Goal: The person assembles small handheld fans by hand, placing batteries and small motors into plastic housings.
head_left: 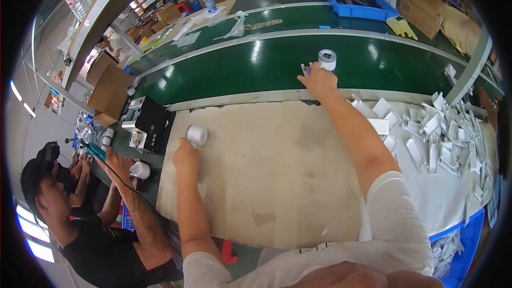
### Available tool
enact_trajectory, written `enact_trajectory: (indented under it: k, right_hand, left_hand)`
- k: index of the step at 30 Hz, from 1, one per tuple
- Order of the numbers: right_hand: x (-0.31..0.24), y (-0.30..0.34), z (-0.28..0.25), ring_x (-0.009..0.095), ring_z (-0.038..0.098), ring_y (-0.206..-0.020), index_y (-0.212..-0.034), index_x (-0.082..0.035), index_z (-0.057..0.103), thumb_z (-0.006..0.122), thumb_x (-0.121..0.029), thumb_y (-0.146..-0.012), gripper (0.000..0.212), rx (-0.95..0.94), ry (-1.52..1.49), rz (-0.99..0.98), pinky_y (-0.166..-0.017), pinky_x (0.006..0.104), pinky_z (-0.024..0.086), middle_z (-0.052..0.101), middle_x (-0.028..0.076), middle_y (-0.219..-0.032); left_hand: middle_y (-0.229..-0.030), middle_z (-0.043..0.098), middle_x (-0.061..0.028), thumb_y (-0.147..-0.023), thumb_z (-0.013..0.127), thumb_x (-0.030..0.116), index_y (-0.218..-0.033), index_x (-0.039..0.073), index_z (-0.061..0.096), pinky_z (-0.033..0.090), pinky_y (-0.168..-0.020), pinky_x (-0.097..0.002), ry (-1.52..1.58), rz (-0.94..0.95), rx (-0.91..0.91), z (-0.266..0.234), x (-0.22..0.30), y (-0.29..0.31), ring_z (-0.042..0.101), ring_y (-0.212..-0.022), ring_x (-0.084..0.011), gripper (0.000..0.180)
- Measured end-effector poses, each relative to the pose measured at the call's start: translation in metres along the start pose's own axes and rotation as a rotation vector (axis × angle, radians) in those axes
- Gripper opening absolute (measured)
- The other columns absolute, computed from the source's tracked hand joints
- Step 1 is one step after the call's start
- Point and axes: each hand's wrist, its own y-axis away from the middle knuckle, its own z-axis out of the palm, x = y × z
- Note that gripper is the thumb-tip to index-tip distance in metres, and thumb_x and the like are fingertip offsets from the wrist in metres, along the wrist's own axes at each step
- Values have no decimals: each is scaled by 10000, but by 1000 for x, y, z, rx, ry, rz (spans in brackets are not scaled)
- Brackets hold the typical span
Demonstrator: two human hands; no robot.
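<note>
My left hand (186,156) is closed on a short white cylinder (197,135), tilted on its side above the left part of the beige work surface (272,165). My right arm stretches far forward over the green conveyor belt (240,66). There my right hand (321,81) has its thumb spread from the fingers. Small white-and-purple strips (306,69) show between thumb and fingers. Just beyond the fingers stands another white cylinder (327,60) with a dark, round top; fingertips are partly hidden, so contact is unclear.
White plastic parts (442,133) heap up at the right, above a blue bin (464,250). A black-and-silver machine (146,125) stands at the left. Beside it a person (106,218) holds a teal power screwdriver (96,151) near another white cylinder (140,170). A metal post (472,69) rises at the right.
</note>
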Motion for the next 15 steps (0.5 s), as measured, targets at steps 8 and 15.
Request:
enact_trajectory:
  k: [8,15]
  right_hand:
    - [34,-22,3,240,592,-684,-1146,55,402,652,-254,-618,661,-292,-509,65,-585,326,474,586,181,-903]
    - [-6,115,-82,119,471,-523,-1305,-34,293,640,-186,-688,724,-235,-1052,-36,-427,264,379,551,93,-768]
  left_hand:
    - [-997,590,-133,-765,593,194,-1091,-1,480,447,-795,-370,829,551,2,-19,94,38,565,-908,-260,396]
    - [-1023,570,-165,-905,392,269,-1092,-4,419,463,-794,-344,2033,49,-868,-18,195,66,567,-941,-216,331]
